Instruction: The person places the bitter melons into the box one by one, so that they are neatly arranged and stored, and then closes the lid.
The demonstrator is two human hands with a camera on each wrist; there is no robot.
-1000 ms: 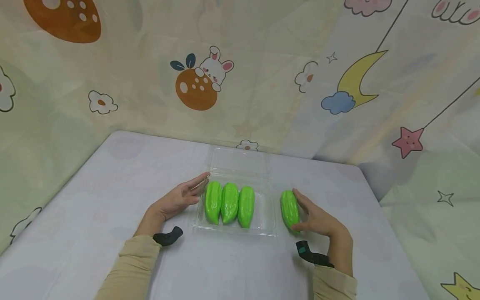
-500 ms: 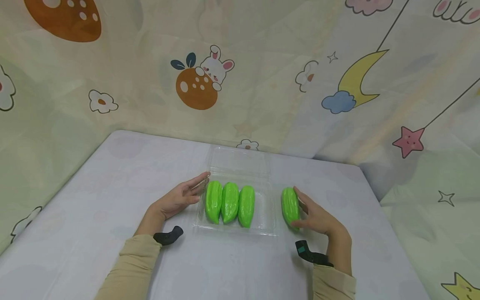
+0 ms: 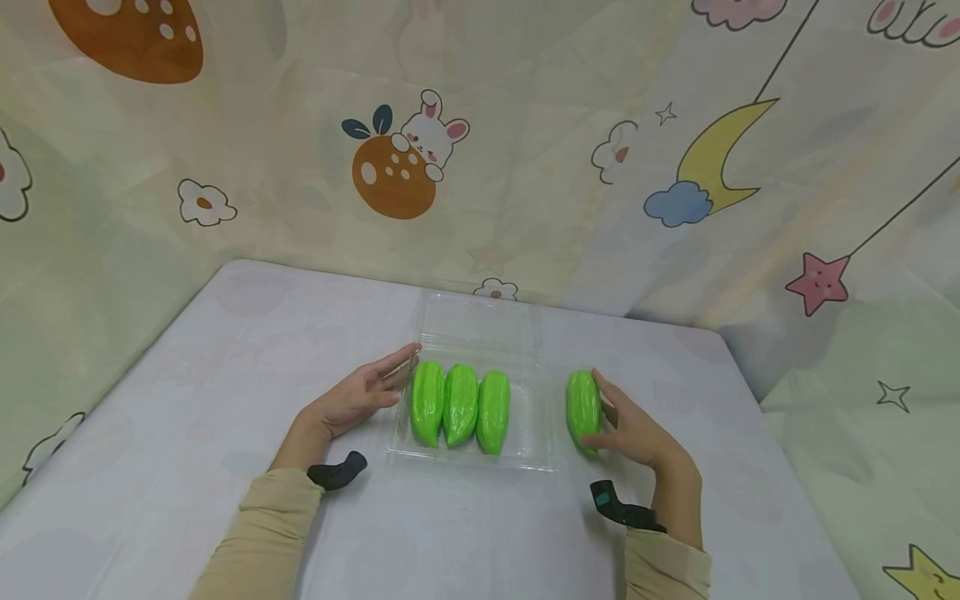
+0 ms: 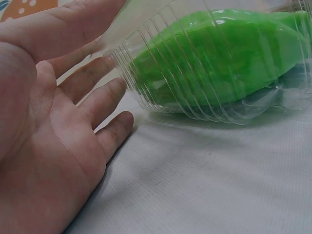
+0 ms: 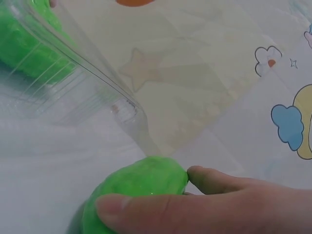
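Observation:
A clear plastic clamshell box lies on the table with its lid folded back. Inside, three glossy green ridged, gourd-like vegetables lie side by side towards the left. My left hand is at the box's left wall, fingers extended; in the left wrist view the fingertips meet or nearly meet the ribbed plastic. Right of the box, another green ridged vegetable lies between the thumb and fingers of my right hand. The right wrist view shows the thumb across it and a finger at its end.
A white cloth covers the table, whose far edge meets a patterned curtain. Each wrist carries a black curved mount, the left one and the right one.
The loose green vegetable has shifted slightly away and to the right, turning a little straighter, along with my right hand's fingers. My left hand and the box have stayed put.

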